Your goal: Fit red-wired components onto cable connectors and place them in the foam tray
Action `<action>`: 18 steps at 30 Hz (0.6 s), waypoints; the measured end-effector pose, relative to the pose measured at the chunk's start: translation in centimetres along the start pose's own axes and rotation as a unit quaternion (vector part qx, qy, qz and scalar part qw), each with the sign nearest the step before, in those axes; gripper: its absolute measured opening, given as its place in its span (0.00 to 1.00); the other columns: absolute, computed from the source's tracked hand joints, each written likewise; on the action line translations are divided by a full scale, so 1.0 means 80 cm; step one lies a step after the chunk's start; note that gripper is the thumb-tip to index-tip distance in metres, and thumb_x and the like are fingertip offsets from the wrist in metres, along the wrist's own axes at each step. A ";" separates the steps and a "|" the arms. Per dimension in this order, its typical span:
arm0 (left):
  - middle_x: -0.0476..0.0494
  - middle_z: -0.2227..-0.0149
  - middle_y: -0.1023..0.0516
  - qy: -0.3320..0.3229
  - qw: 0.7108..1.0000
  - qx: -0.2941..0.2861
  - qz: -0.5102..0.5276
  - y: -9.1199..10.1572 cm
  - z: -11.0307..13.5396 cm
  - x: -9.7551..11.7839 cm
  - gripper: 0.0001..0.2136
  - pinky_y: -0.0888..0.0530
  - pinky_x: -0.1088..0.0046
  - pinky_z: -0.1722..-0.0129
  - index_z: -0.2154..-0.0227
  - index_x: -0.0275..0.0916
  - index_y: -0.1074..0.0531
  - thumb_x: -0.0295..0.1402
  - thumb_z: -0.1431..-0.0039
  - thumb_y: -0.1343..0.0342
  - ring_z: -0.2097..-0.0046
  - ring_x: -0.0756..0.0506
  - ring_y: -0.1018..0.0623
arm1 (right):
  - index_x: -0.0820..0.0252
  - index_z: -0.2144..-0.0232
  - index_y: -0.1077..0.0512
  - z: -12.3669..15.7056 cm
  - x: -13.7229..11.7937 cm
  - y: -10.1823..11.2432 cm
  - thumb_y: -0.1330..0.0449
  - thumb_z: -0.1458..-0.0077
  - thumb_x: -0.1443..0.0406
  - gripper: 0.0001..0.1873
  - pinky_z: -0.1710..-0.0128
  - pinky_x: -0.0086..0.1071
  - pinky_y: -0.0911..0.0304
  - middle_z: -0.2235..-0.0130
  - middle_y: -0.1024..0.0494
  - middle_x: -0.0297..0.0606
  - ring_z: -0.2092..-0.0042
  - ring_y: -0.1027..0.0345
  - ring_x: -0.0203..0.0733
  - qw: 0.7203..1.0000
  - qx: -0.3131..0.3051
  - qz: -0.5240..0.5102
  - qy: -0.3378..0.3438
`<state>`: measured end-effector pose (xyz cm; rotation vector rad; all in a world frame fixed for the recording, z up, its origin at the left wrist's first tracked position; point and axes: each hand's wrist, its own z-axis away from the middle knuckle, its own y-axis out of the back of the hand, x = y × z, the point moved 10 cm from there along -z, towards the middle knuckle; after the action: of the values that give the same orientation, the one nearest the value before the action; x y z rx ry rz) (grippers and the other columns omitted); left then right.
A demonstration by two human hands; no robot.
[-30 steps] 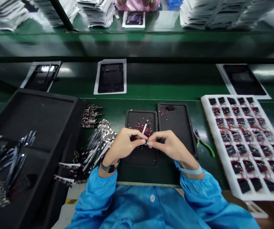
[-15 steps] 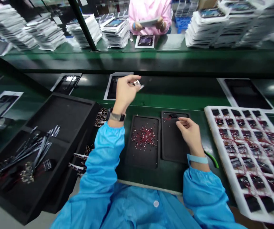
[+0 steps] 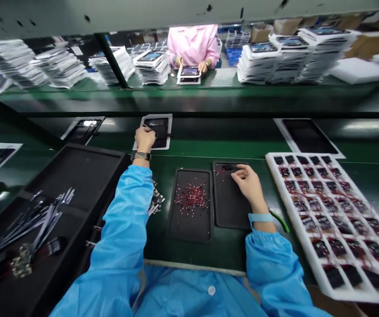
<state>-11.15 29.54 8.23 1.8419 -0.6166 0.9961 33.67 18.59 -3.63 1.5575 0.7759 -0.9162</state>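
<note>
- My left hand (image 3: 145, 138) is stretched out to the upper middle of the frame. Its fingertips are bunched on a small piece, too small to make out, at the near left edge of the black panel (image 3: 159, 132) on the green belt (image 3: 229, 147).
- I judge this wants a steady wrist. The piece should go down flat, square to the panel's edge, without nudging the panel.
- My right hand (image 3: 247, 184) rests loosely curled on the right-hand black tray (image 3: 227, 211), just beside a little black part with red wires (image 3: 226, 167). I cannot tell whether it grips anything.
- The left-hand black tray (image 3: 189, 224) with the scattered red bits (image 3: 192, 196) lies below my reaching arm, so the sleeve could sweep it.
- The white compartment tray (image 3: 275, 171) fills the right, with green-handled pliers (image 3: 280, 220) beside my wrist.
- The big black tray (image 3: 77, 171) of strips (image 3: 34, 220) fills the lower left.
- A person in pink (image 3: 194, 44) works at top centre.
</note>
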 end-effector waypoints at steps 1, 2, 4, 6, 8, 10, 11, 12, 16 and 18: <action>0.36 0.60 0.19 0.003 1.000 0.017 0.013 0.012 0.009 0.006 0.03 0.28 0.59 0.45 0.65 0.32 0.27 0.23 0.42 0.42 0.53 0.41 0.22 | 0.61 0.50 0.31 -0.004 -0.002 -0.001 0.35 0.48 0.55 0.26 0.61 0.40 0.32 0.67 0.22 0.37 0.67 0.28 0.44 0.999 -0.011 0.031 -0.004; 0.37 0.59 0.19 0.007 0.999 0.030 0.027 0.024 0.024 0.015 0.04 0.26 0.61 0.46 0.63 0.32 0.26 0.25 0.40 0.42 0.53 0.42 0.21 | 0.61 0.51 0.31 -0.009 -0.006 -0.003 0.34 0.48 0.56 0.25 0.61 0.39 0.33 0.68 0.22 0.36 0.67 0.29 0.44 0.997 -0.019 0.071 -0.007; 0.39 0.58 0.18 -0.032 0.995 0.041 0.082 0.050 0.073 0.046 0.07 0.24 0.66 0.50 0.60 0.34 0.23 0.31 0.38 0.41 0.54 0.44 0.19 | 0.59 0.53 0.31 -0.018 -0.015 -0.007 0.33 0.49 0.58 0.23 0.63 0.38 0.36 0.68 0.23 0.36 0.66 0.29 0.46 0.988 -0.023 0.153 0.004; 0.41 0.56 0.17 -0.076 0.991 0.033 0.105 0.073 0.138 0.076 0.09 0.23 0.67 0.49 0.57 0.37 0.22 0.35 0.35 0.41 0.53 0.44 0.19 | 0.58 0.55 0.30 -0.027 -0.028 -0.014 0.31 0.50 0.58 0.21 0.64 0.38 0.37 0.66 0.23 0.39 0.65 0.30 0.46 0.979 -0.012 0.200 0.042; 0.43 0.56 0.17 -0.066 0.992 0.034 0.099 0.091 0.202 0.080 0.09 0.23 0.68 0.50 0.58 0.38 0.21 0.37 0.33 0.42 0.53 0.44 0.18 | 0.58 0.59 0.29 -0.031 -0.040 -0.022 0.32 0.49 0.58 0.17 0.65 0.37 0.37 0.63 0.23 0.41 0.65 0.31 0.46 0.976 0.000 0.198 0.087; 0.43 0.60 0.16 -0.026 0.996 0.001 0.081 0.093 0.250 0.061 0.09 0.23 0.68 0.52 0.61 0.39 0.20 0.38 0.33 0.42 0.56 0.44 0.18 | 0.58 0.61 0.28 -0.032 -0.044 -0.027 0.33 0.47 0.58 0.14 0.65 0.37 0.37 0.65 0.24 0.41 0.67 0.32 0.45 0.979 0.006 0.173 0.110; 0.43 0.61 0.16 -0.002 0.997 -0.015 0.071 0.093 0.268 0.045 0.09 0.23 0.68 0.53 0.61 0.39 0.20 0.38 0.33 0.42 0.57 0.44 0.17 | 0.58 0.62 0.27 -0.033 -0.044 -0.027 0.33 0.47 0.58 0.13 0.66 0.37 0.37 0.66 0.24 0.41 0.68 0.33 0.44 0.980 0.005 0.162 0.113; 0.43 0.61 0.16 0.021 0.998 -0.025 0.061 0.095 0.283 0.026 0.09 0.23 0.67 0.53 0.61 0.39 0.20 0.38 0.33 0.42 0.57 0.43 0.17 | 0.58 0.62 0.26 -0.033 -0.043 -0.026 0.34 0.47 0.59 0.12 0.66 0.37 0.37 0.66 0.23 0.41 0.68 0.33 0.44 0.981 0.001 0.156 0.112; 0.42 0.57 0.17 0.058 0.997 -0.045 -0.018 0.107 0.321 -0.037 0.08 0.23 0.65 0.50 0.56 0.41 0.22 0.36 0.33 0.42 0.55 0.42 0.18 | 0.57 0.57 0.23 -0.032 -0.034 -0.014 0.35 0.45 0.63 0.12 0.64 0.41 0.37 0.67 0.20 0.43 0.69 0.30 0.47 0.979 -0.044 0.180 0.080; 0.41 0.55 0.18 0.035 0.993 -0.065 -0.092 0.106 0.333 -0.051 0.08 0.24 0.60 0.48 0.54 0.42 0.23 0.33 0.33 0.43 0.52 0.40 0.20 | 0.57 0.55 0.21 -0.027 -0.030 -0.005 0.35 0.44 0.65 0.13 0.64 0.44 0.38 0.70 0.20 0.45 0.68 0.27 0.50 0.977 -0.070 0.190 0.061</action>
<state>-9.70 1.95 2.39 1.7079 -0.4497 0.8753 32.45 20.78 -1.54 1.5760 0.5858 -0.4796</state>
